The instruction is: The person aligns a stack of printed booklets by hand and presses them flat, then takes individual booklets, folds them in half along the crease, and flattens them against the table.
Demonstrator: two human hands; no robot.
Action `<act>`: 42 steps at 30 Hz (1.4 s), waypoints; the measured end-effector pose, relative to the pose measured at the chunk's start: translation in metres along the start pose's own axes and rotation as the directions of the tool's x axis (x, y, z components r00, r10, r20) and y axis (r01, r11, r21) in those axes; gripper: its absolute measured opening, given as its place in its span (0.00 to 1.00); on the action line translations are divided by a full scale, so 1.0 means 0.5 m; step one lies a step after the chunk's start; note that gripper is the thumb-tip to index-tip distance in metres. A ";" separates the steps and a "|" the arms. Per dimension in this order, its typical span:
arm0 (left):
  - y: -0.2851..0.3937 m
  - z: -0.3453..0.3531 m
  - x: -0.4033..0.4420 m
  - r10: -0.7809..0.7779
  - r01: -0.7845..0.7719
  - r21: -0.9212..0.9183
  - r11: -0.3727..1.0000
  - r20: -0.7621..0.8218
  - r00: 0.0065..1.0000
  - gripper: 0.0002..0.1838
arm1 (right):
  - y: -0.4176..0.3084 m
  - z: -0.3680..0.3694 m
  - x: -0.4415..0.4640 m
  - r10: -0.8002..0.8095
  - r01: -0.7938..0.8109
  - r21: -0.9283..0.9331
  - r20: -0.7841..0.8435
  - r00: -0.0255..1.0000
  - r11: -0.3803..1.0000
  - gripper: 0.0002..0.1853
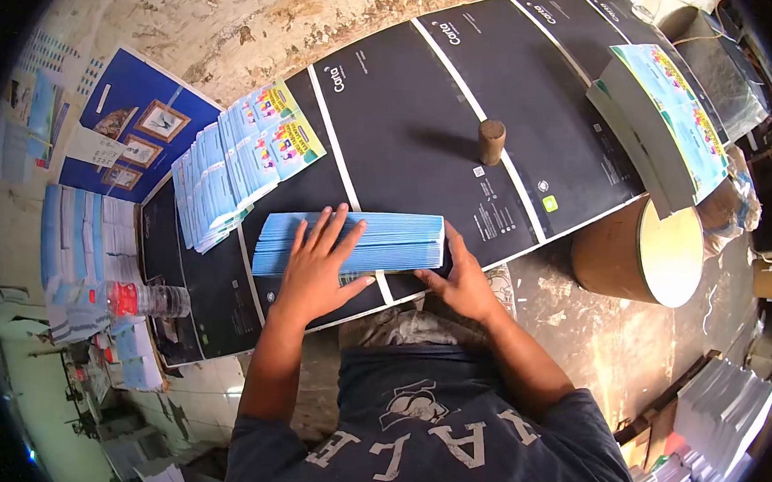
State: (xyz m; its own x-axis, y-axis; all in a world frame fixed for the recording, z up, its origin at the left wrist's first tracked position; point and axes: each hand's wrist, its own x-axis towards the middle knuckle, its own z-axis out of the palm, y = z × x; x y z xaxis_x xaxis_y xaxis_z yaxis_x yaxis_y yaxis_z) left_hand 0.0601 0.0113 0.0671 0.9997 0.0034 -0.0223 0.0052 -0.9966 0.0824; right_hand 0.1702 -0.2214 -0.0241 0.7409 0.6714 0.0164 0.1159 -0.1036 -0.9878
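Observation:
A stack of blue-edged folded booklets (395, 242) lies on the black table (404, 92) near its front edge. My left hand (321, 259) rests flat on the stack's left part, fingers spread. At the stack's right end is my right hand (463, 281), its fingers curved around the end, with the thumb near the front corner. To the left, fanned booklets with colourful covers (241, 157) overlap one another. Beyond the stack, a short brown cylinder (491, 142) stands upright on the table.
A tall pile of printed sheets (668, 117) sits at the table's right end. Below it stands a round brown drum (642, 252). A plastic bottle (148, 301) lies at the left, near stacked papers (90, 236) and a blue board (141, 129).

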 end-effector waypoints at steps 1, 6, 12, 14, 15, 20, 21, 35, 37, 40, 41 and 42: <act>0.001 -0.001 -0.001 -0.009 0.009 -0.006 1.000 0.020 1.000 0.46 | -0.002 -0.002 0.001 0.032 -0.032 -0.012 0.002 0.999 0.999 0.47; 0.003 0.002 -0.005 -0.020 0.020 -0.016 1.000 0.039 0.999 0.44 | -0.004 -0.004 0.004 0.085 -0.085 -0.028 0.000 0.996 0.996 0.47; 0.005 0.002 -0.004 -0.017 0.017 0.013 1.000 0.020 1.000 0.45 | 0.023 0.001 0.009 -0.070 0.066 -0.071 -0.050 0.996 0.995 0.48; 0.007 0.001 -0.005 -0.011 0.010 0.041 0.999 0.026 1.000 0.46 | 0.000 -0.007 0.008 0.059 -0.059 -0.023 -0.004 0.998 0.998 0.48; 0.011 -0.001 -0.005 -0.018 0.016 0.056 0.998 0.022 1.000 0.46 | 0.001 -0.006 0.007 0.060 -0.060 -0.022 -0.004 0.998 0.998 0.48; 0.007 0.002 -0.007 -0.030 0.030 0.002 1.000 0.040 0.999 0.43 | 0.012 -0.002 0.008 -0.018 0.017 -0.038 -0.041 0.999 0.999 0.48; 0.006 0.003 -0.006 -0.027 0.027 0.004 1.000 0.034 0.999 0.43 | 0.010 -0.003 0.008 -0.019 0.017 -0.038 -0.041 0.999 0.999 0.48; 0.012 0.009 -0.006 -0.008 0.007 -0.018 1.000 -0.032 0.999 0.37 | -0.007 -0.008 0.009 0.090 -0.090 -0.061 -0.014 0.996 0.994 0.48; 0.012 0.011 -0.008 -0.010 0.008 -0.024 1.000 -0.064 0.998 0.36 | 0.000 -0.005 0.010 0.062 -0.064 -0.056 -0.029 0.998 0.996 0.48; 0.013 0.011 -0.012 -0.005 0.003 -0.030 1.000 -0.082 0.997 0.35 | -0.009 -0.007 0.011 0.067 -0.068 -0.044 -0.030 0.997 0.997 0.47; 0.014 0.011 -0.013 -0.006 0.004 -0.029 1.000 -0.082 0.997 0.35 | -0.014 -0.009 0.012 0.104 -0.105 -0.035 -0.014 0.994 0.994 0.46; 0.015 0.011 -0.014 -0.007 0.005 -0.032 0.999 -0.085 0.996 0.34 | -0.015 -0.009 0.012 0.104 -0.104 -0.035 -0.014 0.995 0.994 0.46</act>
State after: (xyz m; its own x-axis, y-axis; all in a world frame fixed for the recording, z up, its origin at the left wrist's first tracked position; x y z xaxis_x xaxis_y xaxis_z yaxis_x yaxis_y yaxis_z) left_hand 0.0531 0.0032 0.0622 0.9979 0.0176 0.0617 0.0104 -0.9934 0.1146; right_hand 0.1766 -0.2199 -0.0157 0.7579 0.6469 -0.0838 0.0613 -0.1986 -0.9782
